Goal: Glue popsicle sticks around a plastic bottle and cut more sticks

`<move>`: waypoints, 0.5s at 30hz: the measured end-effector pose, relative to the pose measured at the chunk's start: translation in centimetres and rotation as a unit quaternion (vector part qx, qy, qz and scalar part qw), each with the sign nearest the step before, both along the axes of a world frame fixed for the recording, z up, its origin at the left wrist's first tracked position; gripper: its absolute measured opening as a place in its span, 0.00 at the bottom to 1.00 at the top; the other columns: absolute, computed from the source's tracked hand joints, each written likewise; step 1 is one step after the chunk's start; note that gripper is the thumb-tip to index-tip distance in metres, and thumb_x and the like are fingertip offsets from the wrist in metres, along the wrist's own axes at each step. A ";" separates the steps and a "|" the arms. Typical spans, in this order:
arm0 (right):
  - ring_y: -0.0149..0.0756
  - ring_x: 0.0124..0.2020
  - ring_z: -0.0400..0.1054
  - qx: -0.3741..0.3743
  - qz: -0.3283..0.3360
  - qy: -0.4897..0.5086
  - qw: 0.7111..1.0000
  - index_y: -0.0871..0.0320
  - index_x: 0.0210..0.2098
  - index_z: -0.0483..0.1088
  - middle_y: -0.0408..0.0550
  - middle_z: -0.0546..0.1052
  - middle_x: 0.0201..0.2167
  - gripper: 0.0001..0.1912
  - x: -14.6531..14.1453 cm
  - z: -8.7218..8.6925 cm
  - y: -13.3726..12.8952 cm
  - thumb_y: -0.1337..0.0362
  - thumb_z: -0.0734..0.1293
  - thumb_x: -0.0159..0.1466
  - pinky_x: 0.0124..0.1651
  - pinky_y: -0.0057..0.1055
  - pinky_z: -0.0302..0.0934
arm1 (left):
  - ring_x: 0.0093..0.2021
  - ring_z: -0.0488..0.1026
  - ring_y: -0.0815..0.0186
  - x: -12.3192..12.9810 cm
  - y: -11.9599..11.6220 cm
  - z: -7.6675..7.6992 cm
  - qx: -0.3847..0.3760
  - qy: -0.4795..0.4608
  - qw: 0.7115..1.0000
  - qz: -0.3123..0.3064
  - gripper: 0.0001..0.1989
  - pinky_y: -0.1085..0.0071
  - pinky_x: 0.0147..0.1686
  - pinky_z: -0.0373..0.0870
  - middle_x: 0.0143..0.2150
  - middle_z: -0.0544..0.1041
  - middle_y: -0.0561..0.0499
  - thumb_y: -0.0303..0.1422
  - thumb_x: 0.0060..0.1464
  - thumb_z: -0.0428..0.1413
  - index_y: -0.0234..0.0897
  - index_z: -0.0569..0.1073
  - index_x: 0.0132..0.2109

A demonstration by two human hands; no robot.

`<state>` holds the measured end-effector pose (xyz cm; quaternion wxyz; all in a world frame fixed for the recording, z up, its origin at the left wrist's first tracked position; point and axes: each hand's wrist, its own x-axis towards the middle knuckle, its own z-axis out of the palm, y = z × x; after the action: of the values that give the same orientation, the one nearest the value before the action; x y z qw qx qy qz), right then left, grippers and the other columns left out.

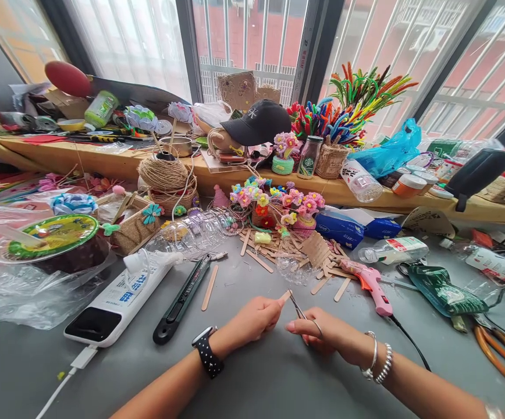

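Grey table point(252, 372), bare near edge, hands (scissors point(298, 307) in right), cluttered sill point(217, 169).

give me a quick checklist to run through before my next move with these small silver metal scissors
1. Small silver metal scissors in the right hand: ok.
2. Thin, flat wooden stick pinched in the left hand, its end at the blades: ok.
3. Left fingertips safely off the blades: cannot tell, they look close.
4. Long dark green box cutter set down, out of both hands: ok.
5. Pink glue gun with orange trigger cool: cannot tell.
6. Its thin black cord well away from the right forearm: not ok, it runs up to it.
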<state>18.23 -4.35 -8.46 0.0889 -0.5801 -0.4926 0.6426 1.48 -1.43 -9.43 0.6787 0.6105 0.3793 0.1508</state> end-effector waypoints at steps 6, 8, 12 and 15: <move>0.21 0.11 0.43 -0.022 0.018 0.021 0.999 0.59 0.16 0.59 0.35 0.53 0.08 0.20 0.0 0.2 0.3 0.48 0.62 0.48 0.15 0.22 0.35 | 0.12 0.45 0.78 0.0 0.0 0.0 0.008 0.016 1.000 -0.003 0.22 0.78 0.12 0.42 0.12 0.49 0.61 0.46 0.50 0.40 0.36 0.51 0.17; 0.20 0.11 0.43 -0.022 0.013 0.021 0.999 0.59 0.15 0.58 0.34 0.52 0.08 0.19 0.0 0.1 0.3 0.50 0.62 0.48 0.15 0.23 0.33 | 0.12 0.45 0.78 0.0 0.0 -0.1 0.004 0.009 1.000 -0.002 0.22 0.78 0.11 0.42 0.13 0.49 0.61 0.46 0.50 0.41 0.36 0.51 0.17; 0.20 0.11 0.41 -0.014 0.000 0.019 1.000 0.58 0.15 0.55 0.33 0.51 0.08 0.18 0.1 -0.1 0.2 0.52 0.62 0.49 0.15 0.24 0.31 | 0.12 0.44 0.78 0.0 0.1 -0.5 -0.006 -0.008 1.000 0.003 0.22 0.78 0.10 0.43 0.13 0.47 0.61 0.46 0.50 0.41 0.36 0.50 0.17; 0.20 0.11 0.41 -0.024 0.016 0.032 0.999 0.58 0.14 0.56 0.34 0.51 0.07 0.18 0.0 -0.1 0.4 0.51 0.62 0.49 0.15 0.24 0.31 | 0.12 0.44 0.78 0.0 0.1 -0.7 -0.006 -0.010 1.000 0.004 0.22 0.78 0.10 0.43 0.13 0.47 0.61 0.47 0.50 0.40 0.36 0.50 0.17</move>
<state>18.25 -3.91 -8.56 0.0802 -0.5531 -0.4834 0.6738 1.48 -1.30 -10.09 0.6857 0.6033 0.3758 0.1571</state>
